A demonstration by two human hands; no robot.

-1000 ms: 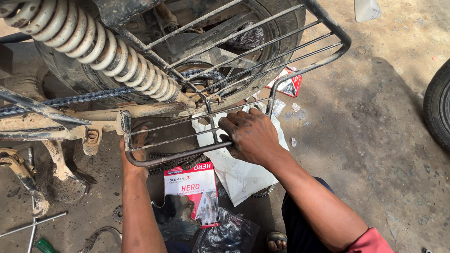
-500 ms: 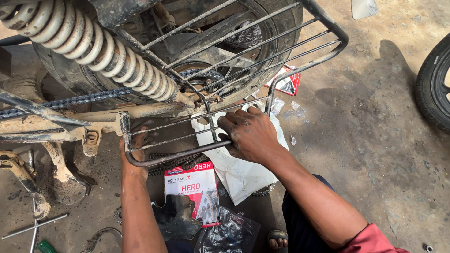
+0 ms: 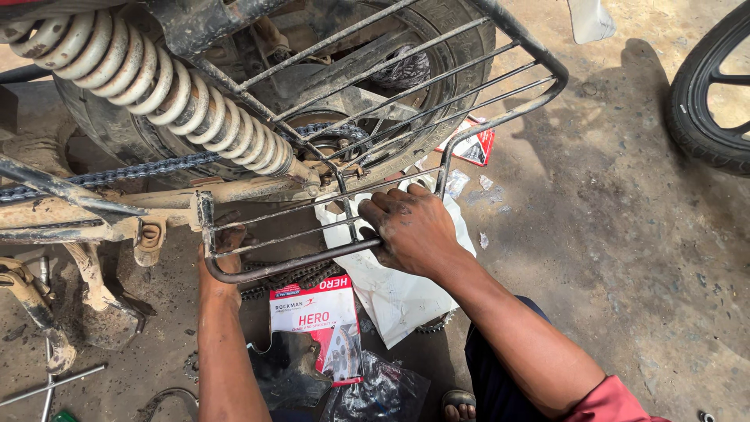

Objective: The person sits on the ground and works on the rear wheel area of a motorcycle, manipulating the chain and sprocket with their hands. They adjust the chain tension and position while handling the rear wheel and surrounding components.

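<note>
Little had shifted since the earlier frame: both hands stayed on the metal guard frame (image 3: 375, 156), which stood against the motorcycle's rear wheel (image 3: 437, 70) above the ground. Right hand (image 3: 410, 227) was closed around the frame's lower bar. Left hand (image 3: 223, 246) sat behind the bars at the lower corner (grip could not be told). Below lay a red-and-white parts box (image 3: 316, 312); a coil spring (image 3: 156, 90) ran upper left.

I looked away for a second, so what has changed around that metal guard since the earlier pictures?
Hardly anything. The right hand stays clamped on the lower bar of the wire guard, and the left hand stays reaching up behind it. The red box and white bag lie as before.
</note>
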